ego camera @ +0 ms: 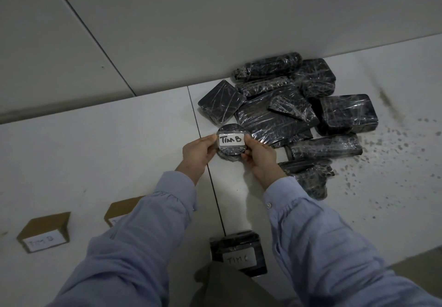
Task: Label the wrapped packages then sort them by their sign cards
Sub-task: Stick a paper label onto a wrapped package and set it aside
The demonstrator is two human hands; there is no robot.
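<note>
both hands (229,156) gripping round package (232,152), labelled TIM B

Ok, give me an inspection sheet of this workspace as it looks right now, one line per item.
Surface: white panelled surface, with dark speckles at the right.
Job's things: round package labelled TIM B, between both hands; pile of unlabelled wrapped packages behind it; package labelled TIM C nearest the person; TIM B sign card lower left; second card partly hidden by a sleeve, writing unreadable.
Clutter: nothing seen.
Grips: left hand and right hand each pinch an edge of the round package.
Cables: nothing seen.
Surroundings: pale wall panels behind the pile.
</note>
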